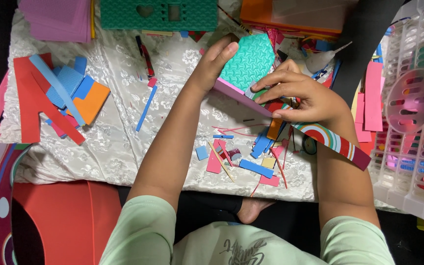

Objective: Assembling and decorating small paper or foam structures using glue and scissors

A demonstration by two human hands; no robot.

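Teal embossed foam piece point(251, 60), hexagon-like in outline, held up over the white patterned cloth point(114, 147), with a pink foam strip point(239, 96) along its lower edge. My left hand point(212, 66) grasps it from the left, thumb lying on the upper left edge of the teal face, remaining fingers hidden behind. My right hand point(303, 95) comes in from the right, fingertips point(256, 88) pressed at the lower right corner where teal meets pink, pinching there. A striped curved paper band point(332, 142) lies under my right wrist. Scattered foam offcuts point(251, 157), blue, pink and yellow, lie on the cloth below both hands. Red and blue foam shapes point(57, 95) lie well apart to the left. White plastic basket point(413, 122) stands at right; green foam house front point(159, 14) at top.
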